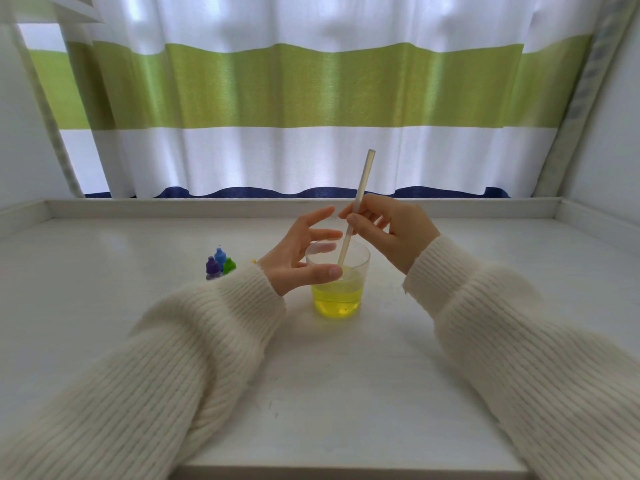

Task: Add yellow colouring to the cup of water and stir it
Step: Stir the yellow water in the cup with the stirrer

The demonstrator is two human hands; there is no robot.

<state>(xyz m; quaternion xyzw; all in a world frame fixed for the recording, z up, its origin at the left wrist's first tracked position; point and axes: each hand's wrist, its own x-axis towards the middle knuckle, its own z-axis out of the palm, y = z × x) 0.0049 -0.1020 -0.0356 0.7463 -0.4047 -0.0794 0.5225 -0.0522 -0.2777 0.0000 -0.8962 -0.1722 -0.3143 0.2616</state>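
A clear plastic cup [337,292] stands mid-table, its lower half filled with yellow water. A pale straw [360,188] leans in it, lower end in the liquid, top pointing up and to the right. My right hand [388,230] pinches the straw above the rim. My left hand [301,251] is at the cup's left side, thumb against its near wall and the fingers spread and mostly straight over the rim. I cannot tell whether those fingers touch the cup.
Three small dropper bottles [219,265] with blue, purple and green caps stand close together left of the cup, partly behind my left sleeve. The white table [329,393] has a raised ledge along its back and sides. A striped curtain [311,98] hangs behind.
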